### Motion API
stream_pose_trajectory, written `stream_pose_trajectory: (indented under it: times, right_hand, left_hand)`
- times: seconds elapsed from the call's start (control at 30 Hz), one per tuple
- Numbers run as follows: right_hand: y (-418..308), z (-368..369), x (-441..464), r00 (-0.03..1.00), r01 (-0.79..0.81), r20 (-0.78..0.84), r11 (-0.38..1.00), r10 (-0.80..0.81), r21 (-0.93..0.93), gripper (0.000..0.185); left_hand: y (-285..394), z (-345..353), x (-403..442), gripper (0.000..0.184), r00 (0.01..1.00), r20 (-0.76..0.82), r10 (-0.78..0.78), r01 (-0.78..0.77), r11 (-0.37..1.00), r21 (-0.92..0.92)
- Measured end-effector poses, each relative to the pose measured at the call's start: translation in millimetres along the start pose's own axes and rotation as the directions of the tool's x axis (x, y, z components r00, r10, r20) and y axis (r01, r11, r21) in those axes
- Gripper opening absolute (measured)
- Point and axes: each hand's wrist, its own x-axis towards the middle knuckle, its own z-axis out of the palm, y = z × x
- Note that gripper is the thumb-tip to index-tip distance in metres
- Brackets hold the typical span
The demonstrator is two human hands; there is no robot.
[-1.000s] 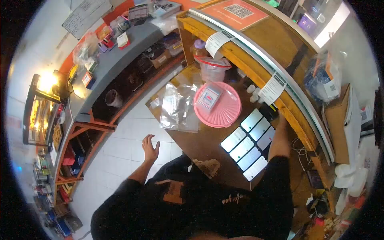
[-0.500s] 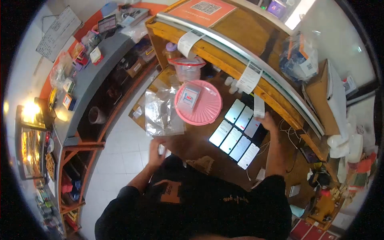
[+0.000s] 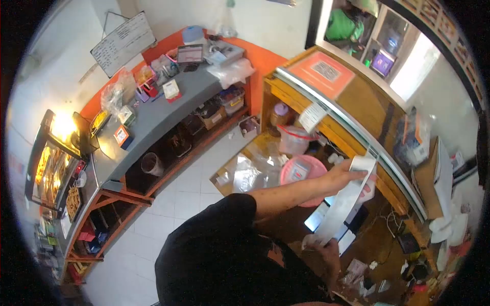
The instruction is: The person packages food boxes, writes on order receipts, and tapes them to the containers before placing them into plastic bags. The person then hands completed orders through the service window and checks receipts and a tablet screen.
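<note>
A long white paper strip (image 3: pixel 339 211), like a receipt, stretches between my two hands. My left hand (image 3: pixel 347 178) reaches across and pinches its upper part, close to the metal rail (image 3: pixel 352 132) of the wooden shelf. Lower down, my right hand (image 3: pixel 329 252) grips the strip's bottom end. Below the paper lie several lit phones (image 3: pixel 317 217), mostly hidden by the strip and my hands. A pink round lid (image 3: pixel 319 171) with a small packet (image 3: pixel 298 169) on it sits beside my left forearm, partly covered by it.
Another paper slip (image 3: pixel 312 117) hangs from the shelf rail. Clear plastic bags (image 3: pixel 250 171) and a red-rimmed bag (image 3: pixel 296 140) lie past my left arm. White cables (image 3: pixel 390 222) run at the right. A grey counter (image 3: pixel 168 115) curves along the left. Beyond the window is a person in green (image 3: pixel 344 25).
My left hand has swung from the table's left side over to the strip. My right hand has come down and closer to my body, and the strip is now stretched out. The view has turned left.
</note>
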Motion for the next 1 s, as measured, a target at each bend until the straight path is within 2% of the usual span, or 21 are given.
stream_pose_trajectory:
  times: [0.03,0.07,0.13,0.17,0.23,0.27,0.37,0.4,0.43,0.53,0.6,0.77,0.87,1.0]
  right_hand:
    - [2,14,5,0.994,-0.111,0.017,0.993,0.110,0.036,0.030]
    - [9,29,11,0.995,-0.096,0.021,0.995,0.095,0.026,0.030]
    - [28,54,23,0.974,-0.220,0.004,0.937,0.227,0.272,0.036]
    - [33,61,28,0.978,-0.203,0.004,0.942,0.210,0.266,0.036]
    - [35,67,48,0.992,-0.127,0.030,0.991,0.126,0.037,0.043]
    - [31,70,58,0.994,-0.110,0.029,0.993,0.109,0.035,0.043]
    - [11,72,84,0.932,-0.268,0.171,0.926,0.319,-0.267,0.057]
    - [37,74,92,0.943,-0.330,0.076,0.940,0.324,0.085,0.054]
    - [44,75,95,0.949,-0.311,0.072,0.947,0.305,0.077,0.054]
    - [33,78,107,0.967,-0.179,0.151,0.970,0.205,-0.166,0.047]
    - [11,88,123,0.985,-0.119,0.106,0.981,0.136,-0.153,0.047]
    - [-22,90,134,0.990,0.102,-0.088,0.991,-0.110,-0.090,0.045]
    - [-45,77,134,0.954,0.211,-0.205,0.976,-0.218,-0.058,0.044]
    - [-58,72,113,0.873,0.324,-0.385,0.946,-0.298,0.002,0.043]
  left_hand:
    - [22,-1,-4,0.027,0.996,-0.014,0.087,-0.087,0.996,0.022]
    - [42,-6,-7,0.024,0.985,-0.026,0.173,-0.171,0.984,0.045]
    - [75,-23,-11,0.023,0.974,-0.010,0.226,-0.224,0.967,0.119]
    - [89,-31,-12,0.023,0.965,0.008,0.264,-0.261,0.947,0.185]
    - [113,-43,-18,0.024,0.944,0.045,0.326,-0.326,0.909,0.261]
    - [125,-45,-25,0.024,0.951,0.037,0.308,-0.307,0.916,0.258]
    - [147,-56,-33,0.026,0.947,0.003,0.322,-0.316,0.926,0.207]
    - [156,-59,-36,0.026,0.925,-0.028,0.380,-0.367,0.909,0.198]
    - [164,-60,-39,0.029,0.898,-0.060,0.435,-0.418,0.889,0.189]
    - [188,-67,-44,0.027,0.879,-0.072,0.471,-0.457,0.876,0.153]
    - [202,-66,-46,0.025,0.876,-0.096,0.473,-0.461,0.879,0.123]
    - [209,-80,-40,0.023,0.869,0.023,0.494,-0.494,0.865,0.095]
    - [202,-78,-34,0.023,0.861,-0.060,0.506,-0.503,0.862,0.053]
    - [168,-76,-12,0.025,0.915,0.056,0.400,-0.403,0.913,0.058]
